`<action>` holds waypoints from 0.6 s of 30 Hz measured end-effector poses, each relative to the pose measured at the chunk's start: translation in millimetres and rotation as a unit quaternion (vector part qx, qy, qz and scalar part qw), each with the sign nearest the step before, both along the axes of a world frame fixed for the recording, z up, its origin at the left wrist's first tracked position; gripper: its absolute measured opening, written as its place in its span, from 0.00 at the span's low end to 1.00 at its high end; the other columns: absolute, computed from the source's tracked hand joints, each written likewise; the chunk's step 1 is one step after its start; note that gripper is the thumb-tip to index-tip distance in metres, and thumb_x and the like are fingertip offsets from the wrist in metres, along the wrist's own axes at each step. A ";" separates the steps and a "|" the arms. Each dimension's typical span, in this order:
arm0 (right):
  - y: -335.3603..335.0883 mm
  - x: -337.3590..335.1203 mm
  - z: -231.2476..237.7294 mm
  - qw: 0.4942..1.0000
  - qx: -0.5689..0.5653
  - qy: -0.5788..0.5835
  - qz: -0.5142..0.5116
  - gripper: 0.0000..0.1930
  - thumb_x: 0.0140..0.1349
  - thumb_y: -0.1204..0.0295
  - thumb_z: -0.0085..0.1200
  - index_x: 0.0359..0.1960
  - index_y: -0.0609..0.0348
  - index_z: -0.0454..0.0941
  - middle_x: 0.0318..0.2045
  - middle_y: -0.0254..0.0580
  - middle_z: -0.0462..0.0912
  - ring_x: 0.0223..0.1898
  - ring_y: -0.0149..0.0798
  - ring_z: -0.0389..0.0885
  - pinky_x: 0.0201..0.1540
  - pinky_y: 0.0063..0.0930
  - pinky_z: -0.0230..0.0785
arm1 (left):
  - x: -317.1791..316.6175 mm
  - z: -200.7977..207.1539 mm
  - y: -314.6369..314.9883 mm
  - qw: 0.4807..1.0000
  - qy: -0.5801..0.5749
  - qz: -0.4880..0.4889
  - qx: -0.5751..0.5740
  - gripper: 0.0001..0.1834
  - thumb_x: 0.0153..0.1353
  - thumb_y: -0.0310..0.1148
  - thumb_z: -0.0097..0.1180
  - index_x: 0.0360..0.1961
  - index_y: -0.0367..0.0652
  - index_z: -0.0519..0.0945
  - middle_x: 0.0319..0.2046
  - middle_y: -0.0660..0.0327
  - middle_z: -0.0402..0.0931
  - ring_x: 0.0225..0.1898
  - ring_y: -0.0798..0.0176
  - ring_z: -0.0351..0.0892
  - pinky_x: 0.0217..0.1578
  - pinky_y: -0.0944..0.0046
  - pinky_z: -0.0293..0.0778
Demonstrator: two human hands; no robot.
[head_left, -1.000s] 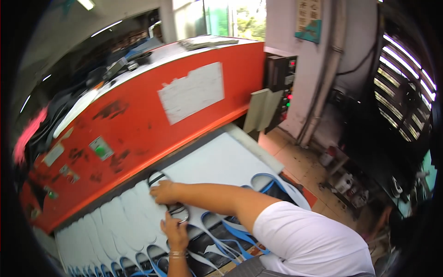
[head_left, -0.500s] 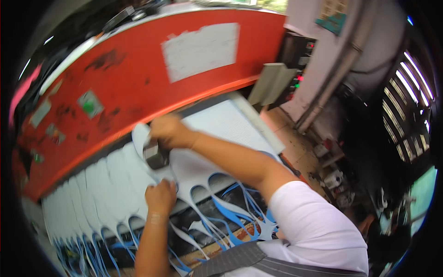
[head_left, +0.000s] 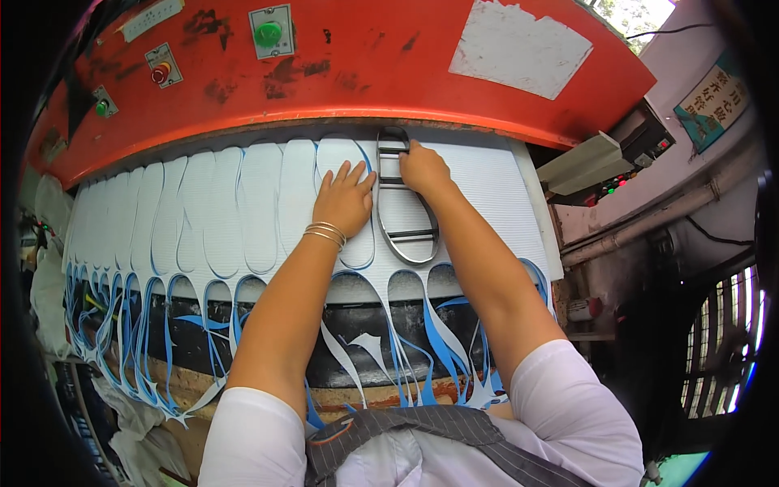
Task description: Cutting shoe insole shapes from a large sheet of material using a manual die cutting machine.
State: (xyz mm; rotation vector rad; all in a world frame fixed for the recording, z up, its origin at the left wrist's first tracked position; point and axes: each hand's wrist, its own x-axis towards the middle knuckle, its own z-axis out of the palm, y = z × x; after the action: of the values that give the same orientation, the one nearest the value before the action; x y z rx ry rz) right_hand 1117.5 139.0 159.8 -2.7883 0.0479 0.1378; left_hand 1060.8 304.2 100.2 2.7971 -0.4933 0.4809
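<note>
A sole-shaped metal cutting die [head_left: 392, 181] with several dark crossbars lies on a white ribbed sheet [head_left: 491, 191]. My right hand [head_left: 424, 170] grips the die's rim at its upper right side. Flat on the sheet just left of the die, my left hand [head_left: 344, 200] is open with its fingers spread; its fingertips are close to the die's rim. To the left, a row of sole-shaped outlines [head_left: 260, 203] is cut into the sheet, with blue showing along the cut edges. The underside of the die is hidden.
A red machine beam [head_left: 365, 77] with green buttons and a red button spans the far side. Blue and white offcut strips [head_left: 438, 333] hang over the near edge. A control box [head_left: 621, 170] with lit lamps stands at the right, beside a pipe [head_left: 649, 219].
My right hand held a blurred dark metal thing tilted above the sheet; now the die lies flat. My left hand has opened from a closed shape onto the sheet. The view has shifted.
</note>
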 end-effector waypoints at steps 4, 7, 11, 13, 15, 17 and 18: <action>-47.6 -53.3 -18.4 0.959 0.220 -0.072 0.164 0.41 0.49 0.50 0.63 0.63 0.56 0.63 0.54 0.62 0.72 0.59 0.55 0.69 0.59 0.41 0.61 | -42.2 -1.5 3.6 0.998 0.061 -0.025 -0.009 0.24 0.61 0.34 0.45 0.59 0.45 0.71 0.65 0.58 0.61 0.68 0.52 0.54 0.65 0.43 0.49; -75.8 -120.7 -35.9 0.951 0.132 -0.068 0.271 0.46 0.38 0.49 0.71 0.59 0.55 0.67 0.63 0.66 0.60 0.68 0.60 0.53 0.69 0.47 0.41 | -77.5 5.5 6.0 0.994 0.087 -0.053 -0.036 0.24 0.60 0.33 0.45 0.59 0.44 0.71 0.65 0.58 0.61 0.69 0.52 0.53 0.66 0.44 0.46; -72.3 -122.2 -42.2 0.943 0.167 -0.115 0.263 0.42 0.34 0.49 0.73 0.51 0.57 0.71 0.62 0.70 0.60 0.67 0.65 0.53 0.69 0.52 0.39 | -76.9 7.0 6.8 0.990 0.107 -0.047 -0.076 0.23 0.60 0.33 0.45 0.58 0.44 0.72 0.65 0.59 0.61 0.69 0.53 0.51 0.67 0.44 0.42; -72.6 -124.6 -38.8 0.940 0.117 -0.116 0.299 0.38 0.32 0.49 0.74 0.44 0.57 0.73 0.61 0.72 0.61 0.66 0.66 0.54 0.69 0.51 0.41 | -76.3 4.3 4.7 0.989 0.110 -0.050 -0.081 0.23 0.60 0.32 0.45 0.58 0.44 0.73 0.65 0.59 0.61 0.69 0.54 0.51 0.67 0.45 0.42; -70.4 -127.2 -39.6 0.939 0.120 -0.137 0.292 0.38 0.33 0.49 0.73 0.43 0.58 0.73 0.60 0.73 0.62 0.65 0.66 0.56 0.68 0.51 0.44 | -76.7 1.3 4.7 0.988 0.113 -0.054 -0.086 0.23 0.60 0.32 0.45 0.57 0.44 0.73 0.64 0.59 0.62 0.69 0.54 0.51 0.67 0.45 0.41; -67.6 -129.4 -42.1 0.938 0.123 -0.158 0.284 0.37 0.33 0.48 0.72 0.43 0.59 0.74 0.58 0.74 0.63 0.65 0.65 0.57 0.68 0.51 0.46 | -76.3 1.9 6.8 0.989 0.106 -0.055 -0.091 0.22 0.61 0.33 0.43 0.55 0.44 0.75 0.63 0.59 0.64 0.68 0.55 0.54 0.67 0.46 0.43; -66.0 -131.3 -43.7 0.937 0.123 -0.163 0.282 0.37 0.33 0.49 0.72 0.43 0.59 0.74 0.58 0.74 0.63 0.64 0.65 0.58 0.67 0.51 0.47 | -76.6 1.8 8.7 0.989 0.104 -0.056 -0.093 0.22 0.61 0.33 0.43 0.55 0.44 0.75 0.63 0.59 0.64 0.68 0.55 0.54 0.67 0.46 0.43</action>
State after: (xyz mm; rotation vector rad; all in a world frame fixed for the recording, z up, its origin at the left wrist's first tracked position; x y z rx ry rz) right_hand 986.2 73.1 116.1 -2.4572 -0.7958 -0.1710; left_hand 984.1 312.9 102.0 2.5860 -0.5276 0.1975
